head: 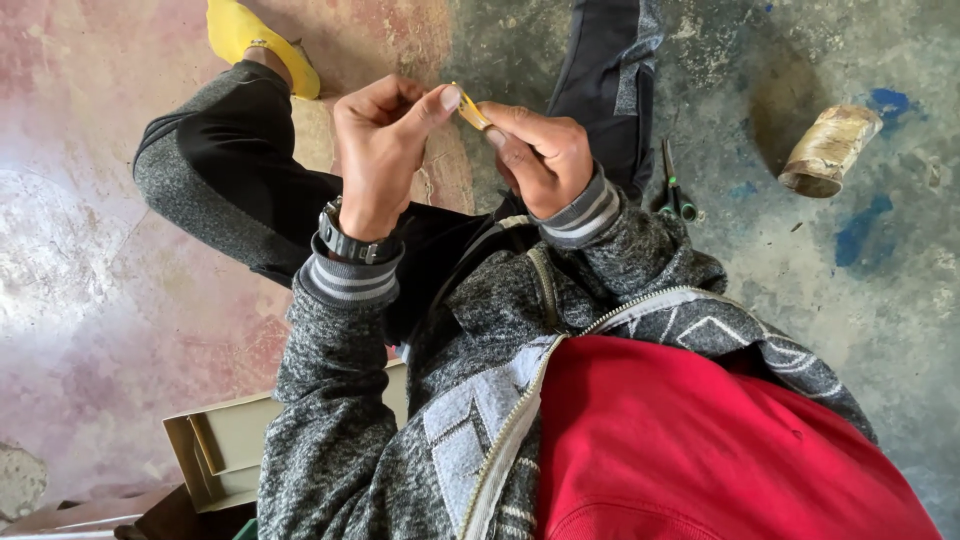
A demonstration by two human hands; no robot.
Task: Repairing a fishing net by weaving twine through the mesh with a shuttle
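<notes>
Head view: small yellow strip [472, 112], pinched.

You wear a speckled grey jacket [340, 440] with pale-striped cuffs over a red shirt [700, 450], black trousers [250, 180] with grey side panels and a yellow shoe [255, 40]. Your left hand [385, 140] and right hand [540, 150] pinch a small yellow piece [472, 112]. The floor [120, 300] shows pink, grey and blue patches

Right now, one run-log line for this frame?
left hand: pinching small yellow piece | right hand: pinching same piece | scissors: on floor beside right hand | tape roll: floor, apart
</notes>
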